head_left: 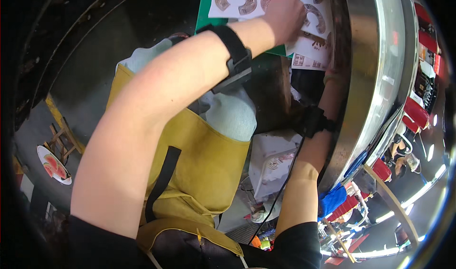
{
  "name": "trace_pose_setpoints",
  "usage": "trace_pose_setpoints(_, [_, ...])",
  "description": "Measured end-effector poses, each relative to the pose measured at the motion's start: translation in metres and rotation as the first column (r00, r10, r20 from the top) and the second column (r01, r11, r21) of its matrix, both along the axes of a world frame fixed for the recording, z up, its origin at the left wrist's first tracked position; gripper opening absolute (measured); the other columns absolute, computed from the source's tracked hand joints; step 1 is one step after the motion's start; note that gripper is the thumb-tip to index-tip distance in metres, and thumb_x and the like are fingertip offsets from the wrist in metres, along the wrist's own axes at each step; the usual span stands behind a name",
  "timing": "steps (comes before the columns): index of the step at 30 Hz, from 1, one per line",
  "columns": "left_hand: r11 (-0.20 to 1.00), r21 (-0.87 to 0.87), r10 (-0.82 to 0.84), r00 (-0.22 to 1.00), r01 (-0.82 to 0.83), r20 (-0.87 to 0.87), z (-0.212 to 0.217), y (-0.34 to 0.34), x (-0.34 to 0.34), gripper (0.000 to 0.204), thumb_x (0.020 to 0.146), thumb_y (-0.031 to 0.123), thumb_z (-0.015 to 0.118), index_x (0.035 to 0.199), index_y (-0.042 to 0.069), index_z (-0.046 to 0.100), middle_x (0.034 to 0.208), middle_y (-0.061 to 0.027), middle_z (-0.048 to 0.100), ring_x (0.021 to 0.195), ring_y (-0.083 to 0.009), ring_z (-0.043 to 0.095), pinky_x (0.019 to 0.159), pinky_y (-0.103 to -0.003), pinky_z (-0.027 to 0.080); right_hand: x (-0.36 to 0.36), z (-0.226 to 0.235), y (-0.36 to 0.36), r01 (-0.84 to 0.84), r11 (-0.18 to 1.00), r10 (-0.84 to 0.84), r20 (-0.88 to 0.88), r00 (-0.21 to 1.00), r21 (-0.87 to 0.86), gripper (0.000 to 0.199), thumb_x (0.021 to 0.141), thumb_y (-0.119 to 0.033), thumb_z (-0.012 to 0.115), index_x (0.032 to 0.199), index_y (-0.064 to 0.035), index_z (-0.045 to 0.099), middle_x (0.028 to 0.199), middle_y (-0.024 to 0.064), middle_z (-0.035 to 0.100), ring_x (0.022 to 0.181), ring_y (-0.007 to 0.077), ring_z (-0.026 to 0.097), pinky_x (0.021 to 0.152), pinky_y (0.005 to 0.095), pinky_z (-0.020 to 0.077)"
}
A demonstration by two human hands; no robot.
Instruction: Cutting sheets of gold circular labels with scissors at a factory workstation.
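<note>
My left hand (286, 13) reaches across to the upper middle and rests on white sheets (304, 46) printed with brown C-shaped ring patterns. Its visible fingers lie stretched over the top sheet, apart, and the upper edge of the view cuts off some tips. Under the sheets shows a green board (204, 12). My right hand (332, 74) is in shade beside the right edge of the sheets, close to a curved metal rim; its fingers are hidden. Each forearm wears a black strap.
The curved metal rim (368, 79) runs down the right side, close to my right arm. A mustard apron (199, 164) covers my lap. A white container (270, 160) stands below, near a dark cable. At far left lies a plate with red slices (53, 164) by a wooden stool (64, 138).
</note>
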State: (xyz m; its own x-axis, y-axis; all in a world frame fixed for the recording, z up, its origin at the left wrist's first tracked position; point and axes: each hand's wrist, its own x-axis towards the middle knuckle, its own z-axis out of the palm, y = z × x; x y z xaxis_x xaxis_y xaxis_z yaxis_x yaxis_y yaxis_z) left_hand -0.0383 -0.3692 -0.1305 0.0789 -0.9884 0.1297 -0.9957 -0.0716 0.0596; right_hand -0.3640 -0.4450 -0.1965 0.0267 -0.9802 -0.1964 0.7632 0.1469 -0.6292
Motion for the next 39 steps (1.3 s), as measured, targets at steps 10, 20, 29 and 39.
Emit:
trace_pose_setpoints(10, [0.763, 0.314, -0.536, 0.825, 0.565, -0.18, 0.021, -0.028, 0.039, 0.039, 0.08, 0.021, 0.059, 0.114, 0.002, 0.062, 0.114, -0.0175, 0.063, 0.106, -0.0329, 0.061, 0.08, -0.047, 0.054, -0.003, -0.001, 0.004, 0.021, 1.0, -0.021, 0.033, 0.999, -0.004, 0.04, 0.086, -0.007, 0.058, 0.124, 0.0053, 0.053, 0.124, 0.0227, 0.057, 0.109, 0.0319, 0.06, 0.087, 0.0375, 0.0562])
trace_pose_setpoints(20, [0.784, -0.109, -0.609, 0.791, 0.611, 0.061, -0.002, 0.028, 0.102, 0.03, 0.082, 0.013, 0.056, 0.109, 0.003, 0.064, 0.109, -0.013, 0.065, 0.101, -0.0235, 0.065, 0.079, -0.034, 0.055, -0.018, -0.01, 0.024, 0.093, 0.996, -0.093, 0.043, 0.995, 0.017, 0.037, 0.087, -0.009, 0.057, 0.122, 0.0045, 0.055, 0.122, 0.0218, 0.058, 0.106, 0.0319, 0.061, 0.085, 0.0384, 0.0565])
trace_pose_setpoints(29, [0.907, -0.053, -0.418, 0.908, 0.417, -0.003, -0.009, 0.124, 0.068, 0.044, 0.075, 0.012, 0.058, 0.114, -0.007, 0.06, 0.115, -0.0171, 0.064, 0.109, -0.0282, 0.061, 0.086, -0.033, 0.053, -0.04, -0.024, 0.084, 0.146, 0.989, -0.147, 0.094, 0.985, 0.025, 0.035, 0.088, -0.011, 0.056, 0.12, 0.0038, 0.056, 0.12, 0.021, 0.059, 0.104, 0.0319, 0.062, 0.083, 0.0392, 0.0568])
trace_pose_setpoints(39, [0.924, -0.009, -0.361, 0.866, 0.382, -0.346, -0.009, 0.134, 0.071, 0.06, 0.064, 0.018, 0.075, 0.116, -0.005, 0.059, 0.134, -0.0202, 0.049, 0.129, -0.035, 0.042, 0.104, -0.048, 0.038, 0.027, -0.02, 0.109, -0.294, 0.955, 0.263, 0.515, 0.816, -0.022, 0.03, 0.096, -0.02, 0.048, 0.118, -0.0008, 0.058, 0.112, 0.0162, 0.062, 0.097, 0.0298, 0.063, 0.078, 0.0409, 0.0557])
